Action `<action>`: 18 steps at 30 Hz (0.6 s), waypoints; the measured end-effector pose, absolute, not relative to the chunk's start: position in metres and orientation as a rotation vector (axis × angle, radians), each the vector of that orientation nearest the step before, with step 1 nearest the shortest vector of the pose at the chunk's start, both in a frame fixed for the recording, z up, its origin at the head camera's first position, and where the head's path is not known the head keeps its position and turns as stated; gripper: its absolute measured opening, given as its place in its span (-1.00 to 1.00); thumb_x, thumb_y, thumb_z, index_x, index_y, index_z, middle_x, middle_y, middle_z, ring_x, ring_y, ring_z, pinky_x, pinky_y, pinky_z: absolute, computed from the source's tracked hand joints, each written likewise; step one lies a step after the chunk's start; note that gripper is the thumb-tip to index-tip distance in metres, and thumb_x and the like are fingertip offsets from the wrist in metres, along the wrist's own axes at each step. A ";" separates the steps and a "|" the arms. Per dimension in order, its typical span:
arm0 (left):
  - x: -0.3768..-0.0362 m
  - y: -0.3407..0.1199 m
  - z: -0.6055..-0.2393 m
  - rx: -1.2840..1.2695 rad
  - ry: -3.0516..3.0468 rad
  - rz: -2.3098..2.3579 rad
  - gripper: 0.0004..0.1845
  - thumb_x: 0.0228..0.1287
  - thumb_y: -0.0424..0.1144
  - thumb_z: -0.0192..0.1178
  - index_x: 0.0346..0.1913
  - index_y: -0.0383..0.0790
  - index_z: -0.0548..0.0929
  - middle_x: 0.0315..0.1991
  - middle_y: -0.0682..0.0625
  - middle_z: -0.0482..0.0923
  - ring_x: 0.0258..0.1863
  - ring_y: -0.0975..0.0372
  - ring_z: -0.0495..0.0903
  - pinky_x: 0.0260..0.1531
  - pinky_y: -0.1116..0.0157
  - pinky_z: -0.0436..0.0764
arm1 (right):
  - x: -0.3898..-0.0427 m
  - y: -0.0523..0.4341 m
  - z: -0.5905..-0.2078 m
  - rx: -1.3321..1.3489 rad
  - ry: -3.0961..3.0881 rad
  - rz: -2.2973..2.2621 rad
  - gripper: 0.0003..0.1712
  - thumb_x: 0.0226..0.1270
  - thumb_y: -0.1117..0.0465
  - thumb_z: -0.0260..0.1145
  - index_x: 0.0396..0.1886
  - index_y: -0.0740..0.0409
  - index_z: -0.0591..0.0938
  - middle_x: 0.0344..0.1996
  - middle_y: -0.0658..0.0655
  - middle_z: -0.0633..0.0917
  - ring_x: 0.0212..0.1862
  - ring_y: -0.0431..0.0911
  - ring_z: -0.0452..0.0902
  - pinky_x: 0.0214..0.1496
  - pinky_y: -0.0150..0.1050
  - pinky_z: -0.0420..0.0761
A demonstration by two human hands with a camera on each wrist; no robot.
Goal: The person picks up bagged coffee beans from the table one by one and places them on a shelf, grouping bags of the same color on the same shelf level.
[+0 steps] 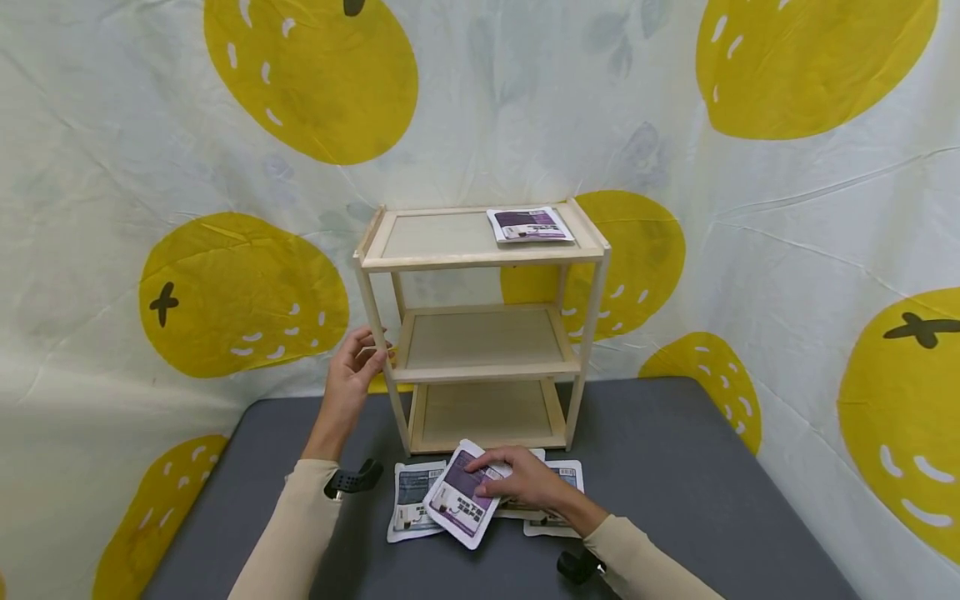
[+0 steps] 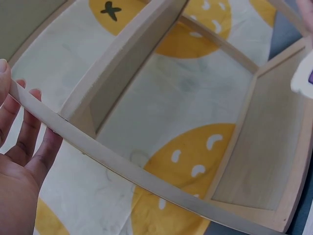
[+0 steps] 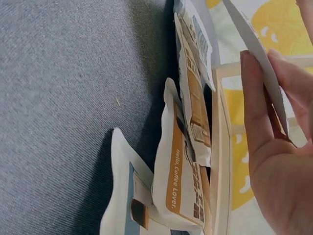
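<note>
My left hand (image 1: 351,367) holds the left front post (image 2: 122,164) of a small three-tier wooden shelf (image 1: 480,262), thumb on one side and fingers on the other. Between the thumb and fingers of my right hand (image 1: 528,483) is a flat white coffee packet (image 1: 459,498) with a purple label, raised and tilted in front of the shelf. Below it, several more coffee packets lie on the table: a blue-labelled one (image 1: 411,498) at left, another (image 1: 567,473) at right, and an orange-labelled one (image 3: 178,176) in the right wrist view. The right hand partly covers the middle ones.
On the shelf's top tier, toward the right, lies a purple-labelled packet (image 1: 531,225). The middle tier (image 1: 487,337) and bottom tier (image 1: 487,412) show bare panels. A dark grey table (image 1: 675,483) carries everything, with a fruit-print curtain (image 1: 480,100) behind.
</note>
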State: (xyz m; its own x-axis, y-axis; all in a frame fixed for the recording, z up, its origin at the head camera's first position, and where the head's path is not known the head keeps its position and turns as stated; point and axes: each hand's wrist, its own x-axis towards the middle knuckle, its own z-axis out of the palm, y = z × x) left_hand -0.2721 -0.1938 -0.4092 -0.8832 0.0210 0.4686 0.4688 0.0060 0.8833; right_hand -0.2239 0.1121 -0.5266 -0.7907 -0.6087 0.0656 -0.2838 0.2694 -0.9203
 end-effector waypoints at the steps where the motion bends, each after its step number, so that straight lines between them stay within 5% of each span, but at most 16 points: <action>1: -0.272 -0.194 -0.409 -0.508 -1.966 -1.944 -0.56 0.48 -0.31 0.18 0.34 -0.34 0.44 0.11 -0.47 0.44 0.12 -0.28 0.54 0.04 0.34 0.65 | -0.224 0.112 -0.527 -0.821 2.243 -1.529 -0.67 0.26 0.22 0.50 0.03 0.01 0.77 0.07 0.06 0.72 0.05 -0.11 0.58 0.06 -0.32 0.57; 11: -0.274 -0.196 -0.408 -0.502 -2.005 -1.925 -0.61 0.47 -0.30 0.19 0.28 -0.29 0.47 -0.05 0.06 0.62 0.06 -0.18 0.59 -0.01 0.35 0.65 | -0.221 0.114 -0.520 -0.753 2.178 -1.579 -0.80 0.40 0.26 0.37 -0.04 0.05 0.78 0.05 0.13 0.72 -0.22 -0.21 0.64 -0.25 -0.26 0.69; 18: -0.274 -0.197 -0.405 -0.519 -1.968 -1.996 -0.68 0.49 -0.31 0.18 0.22 -0.24 0.48 -0.03 -0.18 0.59 -0.03 -0.05 0.62 -0.06 0.32 0.66 | -0.220 0.118 -0.508 -0.766 2.121 -1.558 -0.66 0.38 0.34 0.35 0.11 0.04 0.73 0.09 0.15 0.69 -0.31 -0.19 0.61 -0.25 -0.11 0.72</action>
State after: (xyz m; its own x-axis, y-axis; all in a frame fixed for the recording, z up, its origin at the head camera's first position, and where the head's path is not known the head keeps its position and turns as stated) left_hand -0.2743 -0.1970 -0.4047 -0.8930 0.0454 0.4477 0.4471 -0.0246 0.8942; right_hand -0.2196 0.1182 -0.5081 -0.7707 -0.6372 0.0033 -0.1938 0.2294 -0.9539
